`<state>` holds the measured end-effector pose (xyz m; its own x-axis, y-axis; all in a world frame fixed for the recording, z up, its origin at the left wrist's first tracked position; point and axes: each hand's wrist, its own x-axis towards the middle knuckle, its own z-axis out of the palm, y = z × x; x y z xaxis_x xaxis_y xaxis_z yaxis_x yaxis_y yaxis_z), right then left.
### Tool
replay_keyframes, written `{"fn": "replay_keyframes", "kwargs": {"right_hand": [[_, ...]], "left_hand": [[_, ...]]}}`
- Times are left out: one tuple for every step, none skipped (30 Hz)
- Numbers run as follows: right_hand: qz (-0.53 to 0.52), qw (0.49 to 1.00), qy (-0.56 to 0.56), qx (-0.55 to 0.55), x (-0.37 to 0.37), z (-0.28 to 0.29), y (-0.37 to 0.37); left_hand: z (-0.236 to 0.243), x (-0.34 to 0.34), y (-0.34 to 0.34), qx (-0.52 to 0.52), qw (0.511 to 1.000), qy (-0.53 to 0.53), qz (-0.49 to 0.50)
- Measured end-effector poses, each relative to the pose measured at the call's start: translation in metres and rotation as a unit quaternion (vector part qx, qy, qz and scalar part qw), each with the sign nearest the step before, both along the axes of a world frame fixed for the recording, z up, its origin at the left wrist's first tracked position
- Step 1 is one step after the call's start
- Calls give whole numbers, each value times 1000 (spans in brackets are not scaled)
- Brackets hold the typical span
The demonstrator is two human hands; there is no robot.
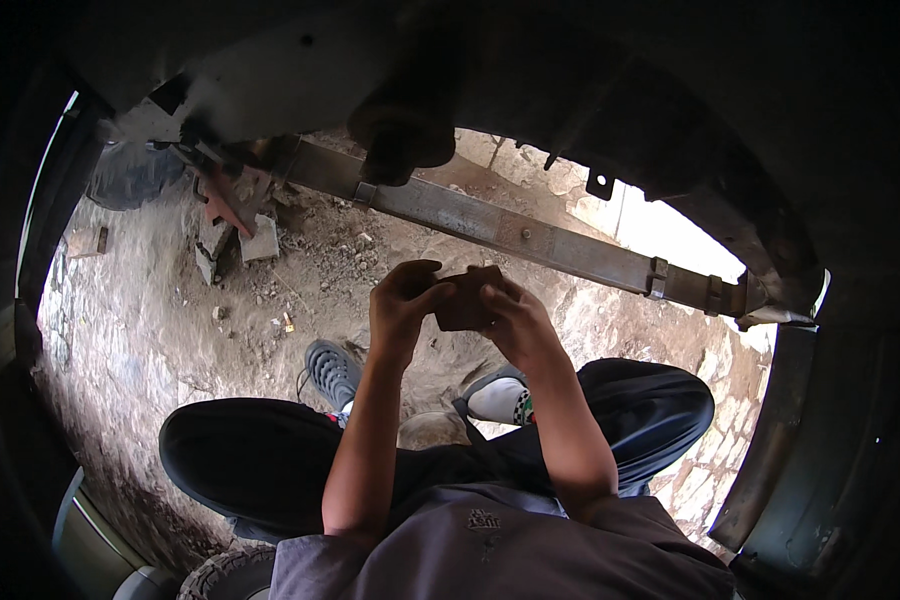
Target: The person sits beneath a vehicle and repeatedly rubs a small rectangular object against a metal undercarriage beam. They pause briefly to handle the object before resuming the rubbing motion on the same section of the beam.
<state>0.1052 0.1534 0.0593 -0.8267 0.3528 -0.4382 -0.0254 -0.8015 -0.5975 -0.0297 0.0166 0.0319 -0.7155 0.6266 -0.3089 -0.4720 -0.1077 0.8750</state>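
Between my two hands is a small, flat, dark brown piece (pixel 459 306), roughly square; its exact kind does not show. My left hand (pixel 402 300) grips its left side, with the thumb along the near top edge and the fingers curled behind. On the other side my right hand (pixel 513 318) pinches it, thumb in front and fingers bent over the upper corner. The hands are raised above the dirt ground, in front of a long metal leaf spring (pixel 490 225) that slants across the view. They appear apart from the spring.
A dark vehicle body (pixel 610 90) arches overhead. At the far left, a reddish metal stand (pixel 228 205) rests by broken concrete blocks (pixel 260 241). A tyre (pixel 225 578) lies at the lower left. My feet, one in a grey shoe (pixel 332 370), are on the rubble-strewn ground.
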Motion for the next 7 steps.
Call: {"fn": "replay_keyframes", "kwargs": {"right_hand": [[11,1000,-23,7,2,-2,-3],[22,999,-46,13,4,-8,-6],[34,997,-69,19,4,-13,-7],[38,992,-97,72,3,-18,-7],[42,983,-126,124,2,-23,-7],[46,971,-154,176,1,-28,-6],[47,971,-154,176,1,-28,-6]], "left_hand": [[0,1,0,-10,1000,10,-3],[-1,2,1,-20,1000,20,-7],[-2,3,1,-30,999,29,-10],[-5,3,1,-55,997,51,-13],[-9,3,2,-80,994,73,-17],[-12,3,2,-104,990,94,-20],[-16,3,3,-120,991,52,7]]}}
